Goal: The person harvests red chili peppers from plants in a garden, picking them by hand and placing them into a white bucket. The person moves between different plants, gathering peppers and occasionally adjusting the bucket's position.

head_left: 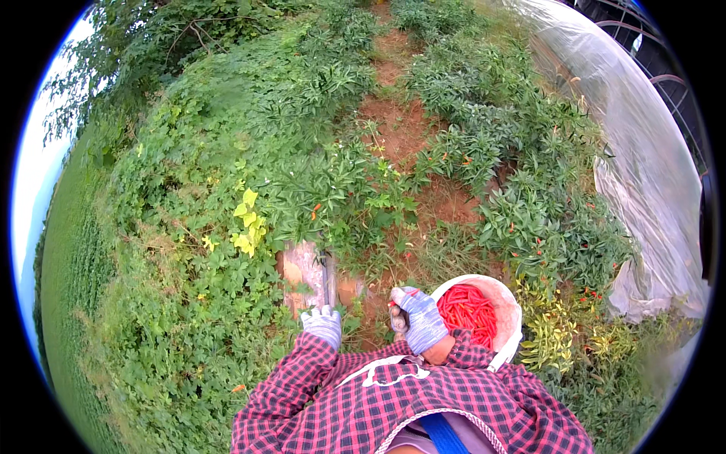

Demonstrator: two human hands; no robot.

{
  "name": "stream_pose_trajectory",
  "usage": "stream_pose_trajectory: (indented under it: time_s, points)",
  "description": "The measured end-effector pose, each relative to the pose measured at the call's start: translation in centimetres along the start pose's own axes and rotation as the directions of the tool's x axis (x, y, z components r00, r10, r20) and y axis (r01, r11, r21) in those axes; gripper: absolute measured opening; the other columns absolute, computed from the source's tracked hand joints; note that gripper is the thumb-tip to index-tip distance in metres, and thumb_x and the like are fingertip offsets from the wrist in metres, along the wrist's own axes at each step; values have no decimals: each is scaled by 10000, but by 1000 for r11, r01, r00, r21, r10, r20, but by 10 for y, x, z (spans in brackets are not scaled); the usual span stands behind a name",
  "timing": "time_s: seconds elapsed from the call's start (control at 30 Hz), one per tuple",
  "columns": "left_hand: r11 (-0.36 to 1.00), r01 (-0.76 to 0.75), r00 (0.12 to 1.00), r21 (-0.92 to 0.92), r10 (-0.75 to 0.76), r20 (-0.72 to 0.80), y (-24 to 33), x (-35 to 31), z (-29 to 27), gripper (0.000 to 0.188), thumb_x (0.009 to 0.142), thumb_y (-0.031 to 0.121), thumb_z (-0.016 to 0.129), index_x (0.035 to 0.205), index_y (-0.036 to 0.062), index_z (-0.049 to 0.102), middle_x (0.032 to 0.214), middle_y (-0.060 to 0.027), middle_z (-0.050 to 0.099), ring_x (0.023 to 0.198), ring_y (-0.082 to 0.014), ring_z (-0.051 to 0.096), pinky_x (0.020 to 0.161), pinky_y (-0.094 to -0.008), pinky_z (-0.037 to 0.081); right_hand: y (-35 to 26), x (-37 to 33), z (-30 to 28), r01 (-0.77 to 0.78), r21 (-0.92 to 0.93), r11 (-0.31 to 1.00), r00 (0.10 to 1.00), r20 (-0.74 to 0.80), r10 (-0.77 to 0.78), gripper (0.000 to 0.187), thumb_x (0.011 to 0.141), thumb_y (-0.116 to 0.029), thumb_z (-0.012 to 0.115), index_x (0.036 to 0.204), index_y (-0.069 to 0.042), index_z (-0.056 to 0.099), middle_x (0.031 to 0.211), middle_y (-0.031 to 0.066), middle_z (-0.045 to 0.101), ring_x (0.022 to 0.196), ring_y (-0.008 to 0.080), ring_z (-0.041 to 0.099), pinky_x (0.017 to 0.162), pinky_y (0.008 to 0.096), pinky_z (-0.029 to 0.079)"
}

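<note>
My right hand point(420, 321), in a grey-white knit glove with bare fingertips, is curled closed in front of my body. A bit of red at its fingertips looks like a chili pepper. Directly to its right stands a white bucket point(511, 306) holding many red chili peppers point(467, 309). My left hand point(323, 326), gloved the same way, is closed at the near end of a thin grey rod point(326, 280). That rod reaches away over a pale, weathered board point(300, 276); its far end runs into leaves.
Chili plants point(522, 216) with scattered red fruit grow on both sides of a bare reddish soil path point(397, 129). Dense leafy vines point(181, 303) cover the left. At the right hangs a translucent plastic sheet point(643, 151). Yellowing plants point(556, 333) stand beside the bucket.
</note>
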State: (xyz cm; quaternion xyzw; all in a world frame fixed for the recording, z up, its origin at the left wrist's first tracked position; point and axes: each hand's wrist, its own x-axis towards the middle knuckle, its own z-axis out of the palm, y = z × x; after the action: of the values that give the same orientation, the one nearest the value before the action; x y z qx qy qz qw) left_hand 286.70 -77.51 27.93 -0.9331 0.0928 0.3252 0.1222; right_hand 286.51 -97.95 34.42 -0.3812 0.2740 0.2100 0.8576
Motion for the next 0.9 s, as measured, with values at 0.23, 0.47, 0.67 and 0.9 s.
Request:
stream_pose_trajectory:
  time_s: [0.23, 0.47, 0.67, 0.9]
  points:
    - [239, -862, 343, -448, 925, -167, 122, -8, -43, 386, 801, 326, 584, 1072, 57, 528, 953, -127, 589, 861, -264, 584, 766, -371, 450, -47, 57, -1, 254, -76, 964, 942, -204, -265, 158, 837, -227, 595, 751, -115, 524, 583, -15, 535, 373, 67, 432, 337, 205, 330]
    - [139, -512, 388, -847, 918, -83, 195, -8, -29, 343, 804, 289, 594, 1045, 54, 531, 914, -93, 579, 827, -223, 573, 738, -349, 446, -21, 81, -40, 292, -943, 160, 785, 140, -604, 263, 808, -301, 554, 834, -40, 544, 671, 158, 590, 614, 316, 576, 592, 408, 447]
    - [65, -288, 472, -955, 878, -83, 189, -26, -18, 306, 807, 258, 603, 1022, 51, 533, 881, -64, 570, 798, -188, 563, 713, -329, 442, 6, 50, -118, 61, -945, -321, 993, 91, -79, 396, 813, -344, 518, 1051, -29, 493, 891, 179, 614, 784, 339, 609, 653, 434, 478]
    - [-25, -210, 498, -977, 857, -129, 158, -28, -39, 264, 810, 221, 613, 995, 48, 537, 842, -30, 560, 764, -147, 553, 685, -306, 438, 34, 30, -187, -27, -181, 983, 966, 248, 73, 598, 859, -479, 435, 1137, 49, 483, 985, 204, 592, 918, 335, 586, 803, 415, 477]
